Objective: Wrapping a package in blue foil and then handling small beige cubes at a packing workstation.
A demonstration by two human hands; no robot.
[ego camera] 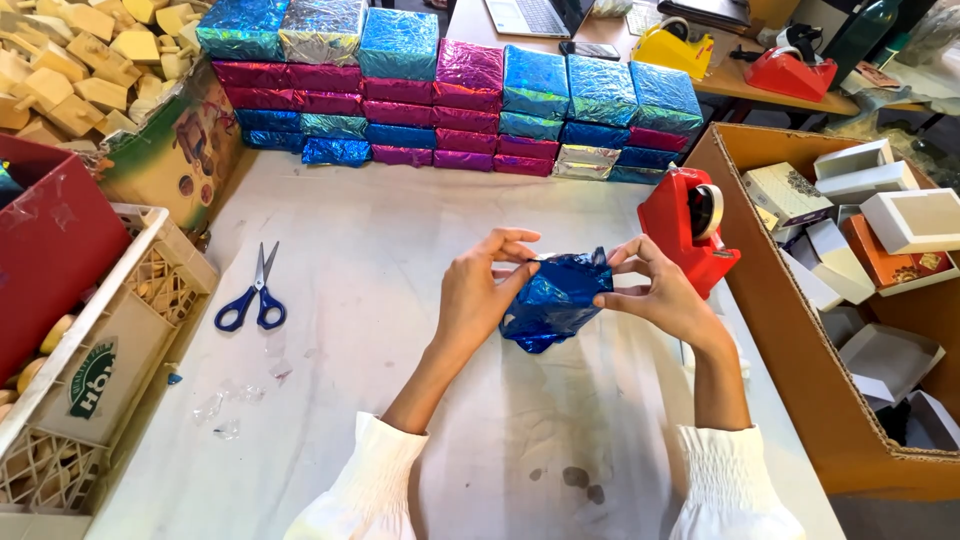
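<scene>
A small box wrapped in shiny blue foil (555, 300) is held just above the white table (400, 250). My left hand (480, 290) grips its left side, thumb and fingers pinching the foil at the top. My right hand (655, 290) holds the right side, fingers pinching a folded foil edge at the upper right corner. Both arms wear white sleeves. A red tape dispenser (690, 225) stands just behind my right hand.
Blue-handled scissors (255, 295) lie at left. Stacked foil-wrapped boxes in blue, pink and silver (450, 110) line the back. A plastic crate (110, 350) and red bin (50, 240) sit at left. A cardboard box of small white boxes (850, 240) stands at right.
</scene>
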